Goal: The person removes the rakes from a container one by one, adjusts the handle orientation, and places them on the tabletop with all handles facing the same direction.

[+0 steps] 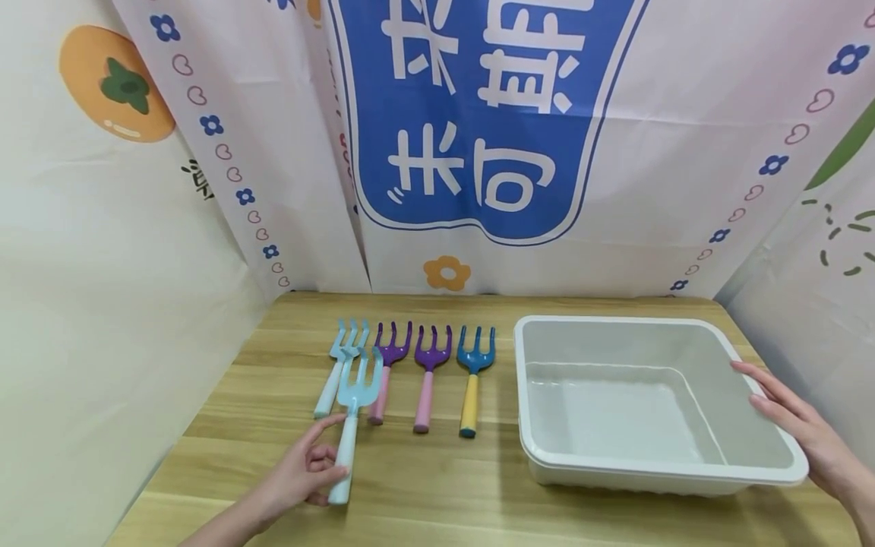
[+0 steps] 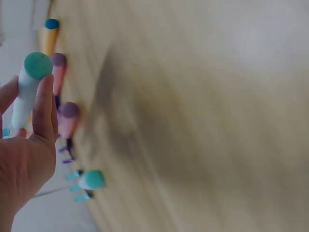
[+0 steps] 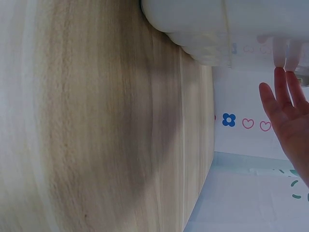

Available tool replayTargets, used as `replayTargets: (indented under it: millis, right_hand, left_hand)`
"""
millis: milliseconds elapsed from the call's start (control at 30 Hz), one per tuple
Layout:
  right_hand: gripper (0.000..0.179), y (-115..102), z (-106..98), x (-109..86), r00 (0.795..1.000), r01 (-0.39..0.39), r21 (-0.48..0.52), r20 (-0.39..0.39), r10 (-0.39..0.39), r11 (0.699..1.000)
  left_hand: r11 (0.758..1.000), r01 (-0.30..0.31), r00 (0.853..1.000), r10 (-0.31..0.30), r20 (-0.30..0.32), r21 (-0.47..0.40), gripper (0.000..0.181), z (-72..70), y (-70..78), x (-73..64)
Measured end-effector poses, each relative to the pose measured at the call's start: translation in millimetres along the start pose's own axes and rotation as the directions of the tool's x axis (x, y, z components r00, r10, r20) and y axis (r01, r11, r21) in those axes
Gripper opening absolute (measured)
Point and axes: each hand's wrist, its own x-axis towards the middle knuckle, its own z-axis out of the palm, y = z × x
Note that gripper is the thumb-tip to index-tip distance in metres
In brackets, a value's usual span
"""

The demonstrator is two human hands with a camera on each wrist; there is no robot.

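Note:
My left hand (image 1: 307, 467) grips the pale handle of a light blue garden hand fork (image 1: 358, 391), its tines pointing away toward the back. In the left wrist view the handle's green end (image 2: 38, 65) shows between thumb and fingers, raised over the table. Behind it lies a second light blue hand fork (image 1: 330, 389). Two purple forks with pink handles (image 1: 423, 399) and a blue fork with a yellow handle (image 1: 469, 403) lie to its right. My right hand (image 1: 800, 425) has its fairly straight fingers touching the right rim of a white plastic bin (image 1: 636, 475).
The wooden table (image 1: 437, 494) has its back edge against a printed cloth (image 1: 656, 190) with a blue sign. More pale cloth (image 1: 123, 304) hangs along the left and right sides. The bin takes up the table's right part.

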Motion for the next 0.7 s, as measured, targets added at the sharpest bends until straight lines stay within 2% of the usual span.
replayTargets:
  millis: [133,267,400,533,600,700]
  right_hand:
    - [0.056,-1,-1,0.4,1.0,-0.009,-0.006,0.003,0.009,1.0]
    - [0.056,-1,-2,-1.0,1.0,-0.003,0.009,0.006,0.003,1.0]
    - [0.057,-2,-3,-2.0,1.0,0.005,0.028,-0.002,-0.005,1.0]
    - [0.056,-2,-3,-1.2,1.0,-0.006,0.02,-0.014,0.006,1.0]
    - [0.056,-2,-2,-0.5,1.0,-0.013,0.014,-0.018,0.013,1.0]
    - [0.056,-2,0,0.1,1.0,-0.016,0.01,-0.016,0.016,1.0]
  left_hand:
    - [0.999,0.002,0.999,-0.003,0.033,0.036,0.082,-8.1,-15.7,-11.9]
    - [0.999,-0.031,0.996,0.027,0.084,0.037,0.071,-16.2,-29.9,-22.6]
    - [0.997,-0.078,0.989,0.074,0.129,0.027,0.07,-25.1,-39.1,-31.0]
    - [0.997,-0.083,0.983,0.083,0.161,-0.002,0.072,-35.1,-44.8,-38.1]
    - [0.995,-0.099,0.978,0.102,0.185,-0.022,0.072,-39.9,-48.0,-41.3]
    - [0.988,-0.146,0.961,0.152,0.231,-0.044,0.072,-45.7,-53.7,-44.7]
